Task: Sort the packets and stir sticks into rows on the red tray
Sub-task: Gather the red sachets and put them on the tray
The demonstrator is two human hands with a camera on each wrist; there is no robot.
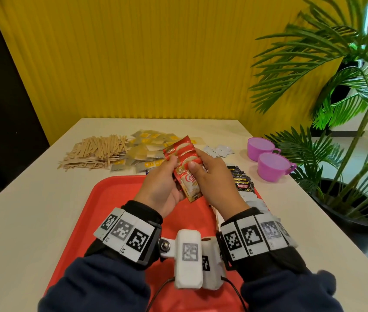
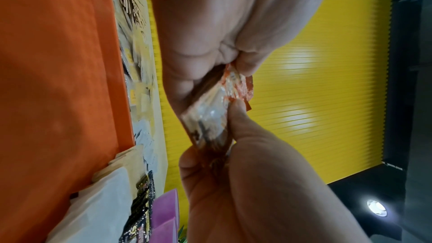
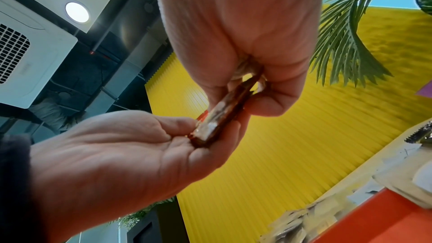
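Holding a fanned stack of red-and-white creamer packets [image 1: 184, 167] between both hands, I have them lifted above the far half of the flat red plastic tray [image 1: 113, 206]. My left hand [image 1: 162, 188] curls under the stack from the left, thumb on top and fingers beneath, while my right hand [image 1: 214, 183] closes on it from the right, thumb pressed on the printed face. In the left wrist view the same stack [image 2: 215, 110] shows edge-on, foil sides pinched between thumbs and fingers; the right wrist view shows it [image 3: 219, 117] resting across my left fingers with my right fingers gripping its top.

Just right of my right hand, a row of black coffee sachets [image 1: 241, 181] lies along the tray's right side, and nearer my right wrist a row of white paper packets [image 1: 255, 203] follows it. Beyond my left hand, on the pale tabletop [image 1: 32, 199], sits a loose heap of flat wooden stir sticks [image 1: 95, 152]. Straight past my fingertips is a pile of translucent packets with yellow labels [image 1: 147, 149], and a few small white sachets [image 1: 219, 150] lie beyond my right hand. Farther right stand two purple plastic cups [image 1: 266, 156], side by side, near a green palm plant [image 1: 327, 86].
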